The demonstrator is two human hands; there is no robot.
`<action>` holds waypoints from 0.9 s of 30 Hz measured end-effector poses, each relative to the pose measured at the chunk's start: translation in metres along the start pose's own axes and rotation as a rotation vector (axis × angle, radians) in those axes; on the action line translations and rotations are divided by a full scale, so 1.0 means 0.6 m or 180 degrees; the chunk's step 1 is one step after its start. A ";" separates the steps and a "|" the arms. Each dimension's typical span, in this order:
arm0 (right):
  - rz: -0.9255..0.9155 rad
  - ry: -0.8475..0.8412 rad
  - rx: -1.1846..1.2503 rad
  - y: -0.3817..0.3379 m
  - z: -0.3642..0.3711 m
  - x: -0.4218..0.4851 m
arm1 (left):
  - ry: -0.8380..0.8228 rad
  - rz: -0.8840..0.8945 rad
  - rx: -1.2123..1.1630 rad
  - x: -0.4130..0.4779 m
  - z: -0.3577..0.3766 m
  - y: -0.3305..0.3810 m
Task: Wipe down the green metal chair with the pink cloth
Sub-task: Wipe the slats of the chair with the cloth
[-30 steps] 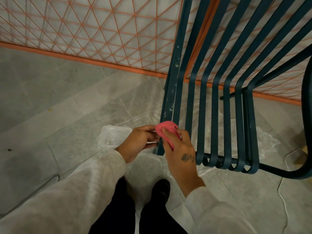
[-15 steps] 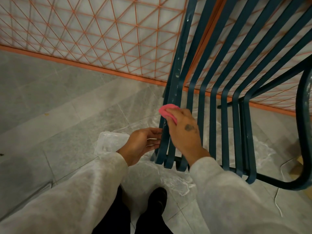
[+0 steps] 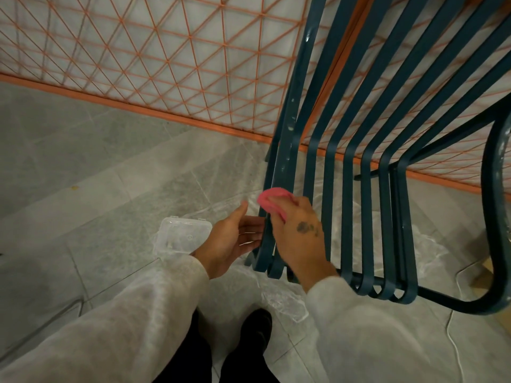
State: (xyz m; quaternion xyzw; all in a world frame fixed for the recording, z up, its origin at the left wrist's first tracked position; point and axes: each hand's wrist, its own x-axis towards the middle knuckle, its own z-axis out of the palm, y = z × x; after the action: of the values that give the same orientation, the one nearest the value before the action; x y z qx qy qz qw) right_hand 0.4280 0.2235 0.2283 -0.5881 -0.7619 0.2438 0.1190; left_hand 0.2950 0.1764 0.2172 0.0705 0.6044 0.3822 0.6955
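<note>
**While one hand braces, the other wipes: cleaning the outermost slat**

As the person stands over the green metal chair (image 3: 495,217), the right hand (image 3: 298,239) holds the pink cloth (image 3: 272,199), wadded small, with its fingers curled over it. It presses the cloth against the face of the outermost slat (image 3: 287,150), low down near the front edge of the seat. A small wad probably suits so narrow a strip, since it puts the pressure on one slat at a time. Pale specks farther up this slat suggest that stretch is not yet wiped.

The left hand (image 3: 232,239) holds nothing. Its palm is turned toward the chair and its fingers are straight, with their tips at the slat's outer edge. Actual contact cannot be confirmed, but the pose would serve to steady the chair against the push of the wipe.

A clear plastic box (image 3: 181,236) lies on the tiled floor (image 3: 83,161) just beside the left wrist. An orange mesh fence (image 3: 166,64) stands behind the chair.
</note>
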 end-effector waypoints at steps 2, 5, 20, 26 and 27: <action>0.0254 0.0001 0.0356 0.004 0.000 0.030 | 0.0018 0.0007 0.0039 -0.003 0.001 0.001; 0.0608 -0.0005 0.1164 0.011 0.000 0.021 | 0.0008 0.0065 0.0191 -0.006 0.004 0.002; 0.0645 0.0023 0.1242 0.017 0.012 0.030 | -0.0044 0.0132 0.0204 -0.016 0.006 0.003; 0.0246 0.0293 0.1180 0.040 0.060 -0.120 | -0.0035 0.0021 0.0328 -0.016 -0.002 -0.023; 0.0184 0.0384 0.1217 0.044 0.071 -0.138 | -0.0044 -0.0018 0.0384 -0.014 -0.004 -0.030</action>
State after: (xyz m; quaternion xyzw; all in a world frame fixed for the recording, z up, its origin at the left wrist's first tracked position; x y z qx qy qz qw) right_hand 0.4534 0.1395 0.1875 -0.5899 -0.6761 0.3516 0.2668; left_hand 0.3012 0.1579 0.2133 0.1133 0.6217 0.3426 0.6952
